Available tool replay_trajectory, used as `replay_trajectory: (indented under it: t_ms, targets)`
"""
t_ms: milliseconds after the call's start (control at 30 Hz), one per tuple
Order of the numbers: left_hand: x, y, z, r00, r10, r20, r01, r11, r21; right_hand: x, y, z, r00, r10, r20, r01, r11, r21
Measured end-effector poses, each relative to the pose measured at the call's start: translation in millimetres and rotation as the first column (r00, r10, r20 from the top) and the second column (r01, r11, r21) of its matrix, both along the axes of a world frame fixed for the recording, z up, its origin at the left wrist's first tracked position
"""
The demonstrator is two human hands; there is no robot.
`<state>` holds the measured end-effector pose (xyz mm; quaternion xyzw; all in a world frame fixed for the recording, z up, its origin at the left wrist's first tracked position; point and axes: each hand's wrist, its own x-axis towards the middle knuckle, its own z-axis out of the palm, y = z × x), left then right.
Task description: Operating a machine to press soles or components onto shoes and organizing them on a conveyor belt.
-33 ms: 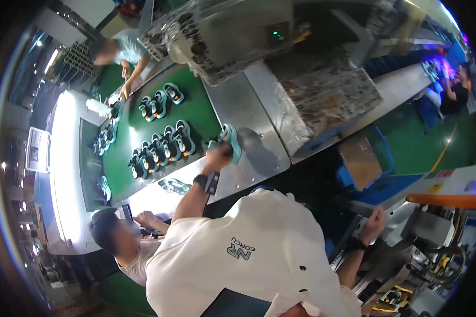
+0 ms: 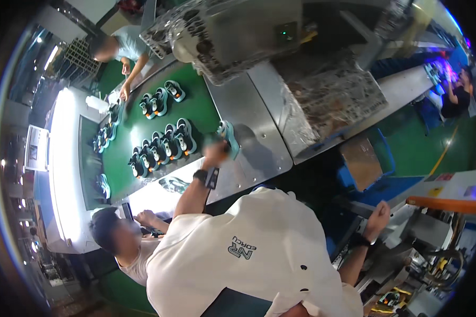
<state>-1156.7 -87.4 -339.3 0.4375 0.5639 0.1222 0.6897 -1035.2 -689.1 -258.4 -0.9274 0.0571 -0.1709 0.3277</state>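
Observation:
My left hand [image 2: 215,152] is closed around a dark sneaker with a light teal sole [image 2: 229,138], over the bare metal end of the bench [image 2: 256,156]. The shoe is tipped, its sole toward the right; my blurred fingers hide part of it. To its left, several matching sneakers [image 2: 168,142] stand in a row on the green conveyor belt [image 2: 201,108]. A smaller group of the same sneakers [image 2: 160,101] lies farther back. Out to the right, away from the bench, my right hand [image 2: 378,216] is raised with its fingers curled in and nothing visible in them.
A co-worker [image 2: 119,232] sits close on my left; another person [image 2: 127,53] reaches over the belt's far side. A plastic-wrapped machine [image 2: 238,42] overhangs the bench. Right of me are a blue crate holding cardboard [image 2: 360,161], an orange bar [image 2: 447,204] and cluttered equipment.
My left hand and its sneaker have shifted slightly left. My right hand has risen a little and moved outward. The sneakers on the belt look the same.

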Motion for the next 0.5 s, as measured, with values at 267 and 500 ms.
replay_trajectory:
  t_ms: [267,500]
  targets:
    - [-9,137,-112,0.968,-0.118,-0.221,0.21,0.863,0.46,143,162,95,0.938,0.301,0.17,-0.299,0.954,-0.037]
    - [37,35,57,0.873,-0.452,0.183,0.327,0.821,0.467,105,326,181,0.639,0.667,0.382,-0.675,0.725,-0.137]
